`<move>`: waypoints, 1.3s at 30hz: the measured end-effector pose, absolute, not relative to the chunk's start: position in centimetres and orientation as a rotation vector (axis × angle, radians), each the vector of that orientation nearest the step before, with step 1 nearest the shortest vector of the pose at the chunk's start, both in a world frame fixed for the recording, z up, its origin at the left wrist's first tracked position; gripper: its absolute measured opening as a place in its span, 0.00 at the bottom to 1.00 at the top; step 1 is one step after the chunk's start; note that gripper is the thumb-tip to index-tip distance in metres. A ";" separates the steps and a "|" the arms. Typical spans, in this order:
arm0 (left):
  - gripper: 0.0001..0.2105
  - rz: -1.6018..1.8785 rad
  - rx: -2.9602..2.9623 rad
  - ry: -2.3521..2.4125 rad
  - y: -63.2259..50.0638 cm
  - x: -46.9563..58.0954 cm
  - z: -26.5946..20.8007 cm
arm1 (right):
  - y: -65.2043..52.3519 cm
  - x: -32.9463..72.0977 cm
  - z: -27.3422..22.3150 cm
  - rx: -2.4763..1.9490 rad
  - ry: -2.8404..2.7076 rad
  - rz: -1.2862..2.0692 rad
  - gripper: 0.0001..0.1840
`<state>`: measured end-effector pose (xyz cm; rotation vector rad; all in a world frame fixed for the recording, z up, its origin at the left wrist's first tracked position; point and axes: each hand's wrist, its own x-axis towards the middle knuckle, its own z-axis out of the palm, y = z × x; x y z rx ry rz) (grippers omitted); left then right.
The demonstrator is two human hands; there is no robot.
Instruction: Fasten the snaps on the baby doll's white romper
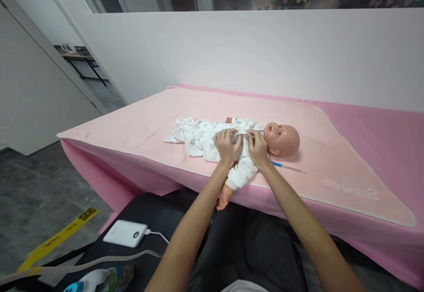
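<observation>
Both hands are at the chest of a baby doll (202, 139), which lies on its back, directly under them. Left hand (228, 144) and right hand (257, 146) sit close together, fingers curled in and fingertips pinching the front of its white printed top (245, 150); the exact fold or fastening between them is too small to tell. Just right of the right hand is the doll's bald head (287, 140), and its clothed legs stretch away left of the left hand. One doll arm (243, 173) comes toward the wearer between the forearms, its hand past the worktop's edge; the other shows just beyond the left hand.

Near the right wrist lies a slim blue-ended stick (288, 167). Beneath everything, a pale pink mat (142, 126) covers much of the pink-draped worktop (374, 133). Nearer the wearer, left of the left forearm, rests a white power bank (125, 233) with a cable (158, 234) plugged in.
</observation>
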<state>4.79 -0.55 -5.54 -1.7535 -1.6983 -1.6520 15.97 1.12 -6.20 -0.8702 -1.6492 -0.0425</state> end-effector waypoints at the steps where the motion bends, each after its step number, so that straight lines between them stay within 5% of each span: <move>1: 0.05 -1.665 -1.733 -1.705 -0.5 4.8 -5.6 | 1.1 16.0 -6.2 -0.870 -1.648 -0.041 0.10; 17: 0.11 -1.346 -1.869 -1.616 -0.1 0.8 -5.7 | 1.3 15.9 -6.3 -0.870 -1.650 -0.037 0.10; 25: 0.03 -1.406 -1.915 -1.590 -1.4 -0.7 -5.5 | 1.2 15.9 -6.2 -0.866 -1.661 -0.031 0.10; 39: 0.08 -1.463 -1.899 -1.583 -1.4 -0.3 -5.8 | 1.1 16.0 -6.3 -0.860 -1.634 -0.009 0.10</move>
